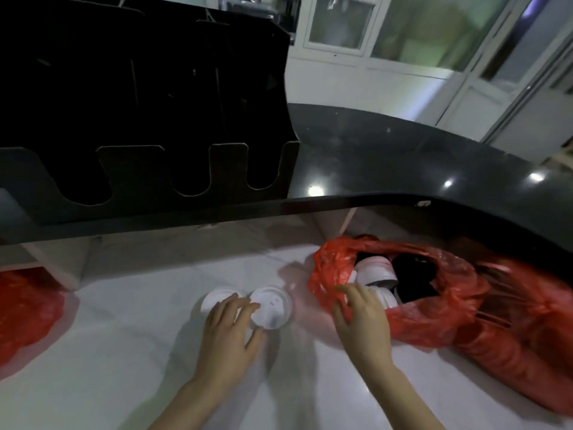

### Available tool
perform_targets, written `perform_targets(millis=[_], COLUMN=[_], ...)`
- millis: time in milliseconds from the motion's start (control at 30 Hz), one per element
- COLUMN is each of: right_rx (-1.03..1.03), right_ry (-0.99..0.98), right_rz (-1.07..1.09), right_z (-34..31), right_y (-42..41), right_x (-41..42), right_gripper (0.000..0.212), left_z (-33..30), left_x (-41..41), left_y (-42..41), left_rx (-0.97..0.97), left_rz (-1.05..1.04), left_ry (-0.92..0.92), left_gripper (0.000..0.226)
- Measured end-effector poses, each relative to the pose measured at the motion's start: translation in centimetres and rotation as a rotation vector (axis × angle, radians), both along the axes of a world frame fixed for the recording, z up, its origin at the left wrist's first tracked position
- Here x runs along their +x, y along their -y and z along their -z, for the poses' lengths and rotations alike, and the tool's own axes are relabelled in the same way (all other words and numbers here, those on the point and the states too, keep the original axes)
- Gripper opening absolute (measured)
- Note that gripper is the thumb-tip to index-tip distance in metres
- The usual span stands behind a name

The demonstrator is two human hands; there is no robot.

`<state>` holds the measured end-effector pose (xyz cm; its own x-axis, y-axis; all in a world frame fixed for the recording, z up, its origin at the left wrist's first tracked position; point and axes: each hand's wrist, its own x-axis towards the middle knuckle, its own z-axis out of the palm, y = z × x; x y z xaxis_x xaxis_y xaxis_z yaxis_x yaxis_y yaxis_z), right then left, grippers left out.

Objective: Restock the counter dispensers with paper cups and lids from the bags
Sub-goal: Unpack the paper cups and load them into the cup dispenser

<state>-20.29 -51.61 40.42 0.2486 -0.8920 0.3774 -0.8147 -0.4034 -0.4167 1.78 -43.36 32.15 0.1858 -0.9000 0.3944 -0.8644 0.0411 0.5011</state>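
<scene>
Gripping a white domed lid [273, 308] with curled left hand [229, 332] on the white surface [124, 352] below the counter [372, 150], beside a second lid [217, 299]. Resting right hand [362, 315] at red bag [434, 318] rim; blurred, grip impossible to tell. More lids [375, 270] half-hidden inside.

counter top [387, 156] is glossy black stone, dispenser [139, 169] looks like matt black cardboard, red bag [434, 305] thin crinkly plastic, lids [273, 305] smooth white plastic
</scene>
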Motion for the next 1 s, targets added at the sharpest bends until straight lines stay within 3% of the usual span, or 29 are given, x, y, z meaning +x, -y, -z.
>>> perform_targets(millis=[100,167,367,533,767,1000], right_rx=[0.147,0.215,0.205,0.217,0.200,0.157], right_ry=[-0.073,-0.165,-0.356,-0.381,-0.369,-0.370], right_rz=[0.123,0.046,-0.226,-0.352,-0.319,-0.218], right_z=[-0.7,-0.7,0.1,1.4,1.3,0.1], right_y=[3.6,5.5,9.8,11.5,11.0,8.4], right_x=[-3.3,-4.0,-4.5,-4.0,-3.7,-5.7], right_gripper=[0.031,0.043,0.064,0.083,0.055,0.032], left_z=[-2.8,-4.3,-4.6,-3.1,-2.5,-2.0], left_x=[-4.3,-7.3,-11.8,-10.7,-9.6,-10.5], left_y=[3.7,6.4,13.6,15.2,14.5,13.5], left_rx=[-0.097,-0.072,0.237,0.379,0.363,0.295], left_rz=[0.164,0.268,0.176,0.154,0.029,-0.005], left_ry=[-0.116,-0.204,-0.414,-0.599,-0.844,-0.756], left_gripper=[0.026,0.024,0.067,0.074,0.037,0.025])
